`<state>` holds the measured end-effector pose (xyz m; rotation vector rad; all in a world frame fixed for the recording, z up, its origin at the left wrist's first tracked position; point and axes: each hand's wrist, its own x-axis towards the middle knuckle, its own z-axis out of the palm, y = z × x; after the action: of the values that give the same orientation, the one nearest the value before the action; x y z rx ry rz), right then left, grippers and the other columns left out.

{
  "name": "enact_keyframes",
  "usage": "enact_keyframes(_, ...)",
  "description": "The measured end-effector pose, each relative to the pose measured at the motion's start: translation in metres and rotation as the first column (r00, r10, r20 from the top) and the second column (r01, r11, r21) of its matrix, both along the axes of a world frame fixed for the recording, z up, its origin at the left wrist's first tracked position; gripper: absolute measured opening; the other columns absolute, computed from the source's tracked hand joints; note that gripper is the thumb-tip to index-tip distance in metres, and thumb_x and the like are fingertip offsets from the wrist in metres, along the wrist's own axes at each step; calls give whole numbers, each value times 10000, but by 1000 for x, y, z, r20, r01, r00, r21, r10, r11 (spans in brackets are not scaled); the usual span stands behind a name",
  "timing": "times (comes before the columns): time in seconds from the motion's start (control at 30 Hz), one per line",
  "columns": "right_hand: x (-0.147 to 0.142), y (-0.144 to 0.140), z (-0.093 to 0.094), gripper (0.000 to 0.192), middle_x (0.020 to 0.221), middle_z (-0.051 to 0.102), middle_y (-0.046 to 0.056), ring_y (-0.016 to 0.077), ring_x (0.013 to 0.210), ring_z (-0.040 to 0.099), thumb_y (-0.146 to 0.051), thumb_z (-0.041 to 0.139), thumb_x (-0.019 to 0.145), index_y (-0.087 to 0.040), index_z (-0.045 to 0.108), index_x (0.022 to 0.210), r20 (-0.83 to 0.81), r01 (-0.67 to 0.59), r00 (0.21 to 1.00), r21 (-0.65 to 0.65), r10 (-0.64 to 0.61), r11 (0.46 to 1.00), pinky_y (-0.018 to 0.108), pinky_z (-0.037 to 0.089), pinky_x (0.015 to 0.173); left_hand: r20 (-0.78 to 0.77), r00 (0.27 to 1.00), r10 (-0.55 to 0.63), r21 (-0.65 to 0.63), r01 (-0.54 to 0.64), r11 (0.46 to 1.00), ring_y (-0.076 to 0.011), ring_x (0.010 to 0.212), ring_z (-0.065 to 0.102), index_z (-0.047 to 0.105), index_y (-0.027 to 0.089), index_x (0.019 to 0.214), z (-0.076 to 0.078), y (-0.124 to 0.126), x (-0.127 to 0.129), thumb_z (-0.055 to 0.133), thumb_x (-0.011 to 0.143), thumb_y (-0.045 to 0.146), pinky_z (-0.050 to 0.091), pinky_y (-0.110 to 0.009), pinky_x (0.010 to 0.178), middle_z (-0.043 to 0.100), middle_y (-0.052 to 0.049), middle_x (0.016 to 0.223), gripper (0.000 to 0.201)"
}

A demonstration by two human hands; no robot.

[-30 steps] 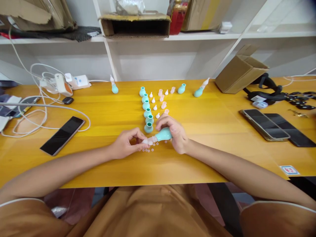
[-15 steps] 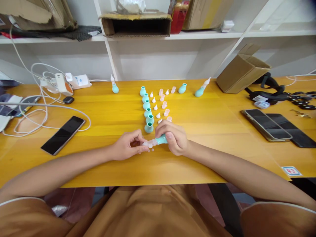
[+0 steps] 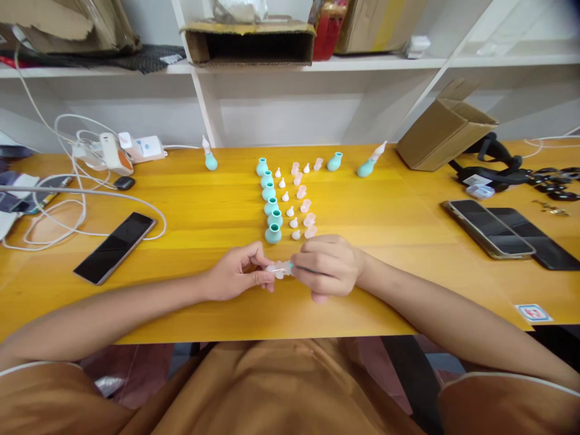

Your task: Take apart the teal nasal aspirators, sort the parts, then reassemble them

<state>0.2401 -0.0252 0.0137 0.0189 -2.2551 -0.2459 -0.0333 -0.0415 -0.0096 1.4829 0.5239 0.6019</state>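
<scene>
My right hand (image 3: pixel 328 266) is wrapped around a teal rubber bulb, almost all of it hidden in the fist. Its clear tip (image 3: pixel 279 269) sticks out to the left, pinched by the fingers of my left hand (image 3: pixel 240 272). Both hands hover just over the yellow table (image 3: pixel 399 254) near its front edge. Right behind them runs a column of several teal bulbs (image 3: pixel 270 202), beside it a row of small white tips (image 3: pixel 286 197) and a row of pale pink caps (image 3: pixel 304 196).
Assembled bulbs stand further back (image 3: pixel 209 156) (image 3: pixel 369 163), and a loose teal bulb (image 3: pixel 334 162). A black phone (image 3: pixel 115 246) and white cables (image 3: pixel 67 199) lie left. Two phones (image 3: pixel 502 232) and a cardboard box (image 3: pixel 441 130) lie right. White shelves rise behind.
My right hand has turned over and closed fully around the bulb, hiding it, and both hands have drawn slightly toward me. The small clear rings seen earlier under the hands are now covered.
</scene>
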Motion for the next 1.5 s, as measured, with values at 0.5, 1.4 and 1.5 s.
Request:
enact_keyframes(0.5, -17, -13, -9, 346, 950, 681, 84, 197, 807, 677, -369, 324, 1185, -239, 630, 1089, -113, 146, 979, -192, -169, 971, 316, 576, 640, -85, 965, 248, 660, -131, 740, -186, 853, 722, 652, 226, 989, -6, 3, -8, 733, 1046, 379, 545, -319, 790, 754, -42, 928, 182)
enact_keyframes(1.4, -6, 1, 0, 302, 1261, 671, 164, 301, 1161, 669, -547, 444, 1150, -255, 499, 1201, 19, 82, 996, -652, -92, 754, 494, 575, 943, 177, 850, 497, 428, -521, 738, -139, 778, 634, 671, 204, 1108, -6, 13, -6, 776, 1021, 402, 507, -277, 738, 711, -26, 930, 241)
enact_keyframes(1.5, -4, -1, 10, 303, 1341, 647, 173, 300, 1239, 653, -508, 432, 1161, -242, 577, 1150, 91, 69, 996, -667, -12, 742, 524, 557, 1051, 222, 790, 571, 276, -613, 740, -133, 754, 640, 688, 195, 1100, 2, 19, -2, 774, 1015, 482, 517, -259, 706, 739, -31, 916, 312)
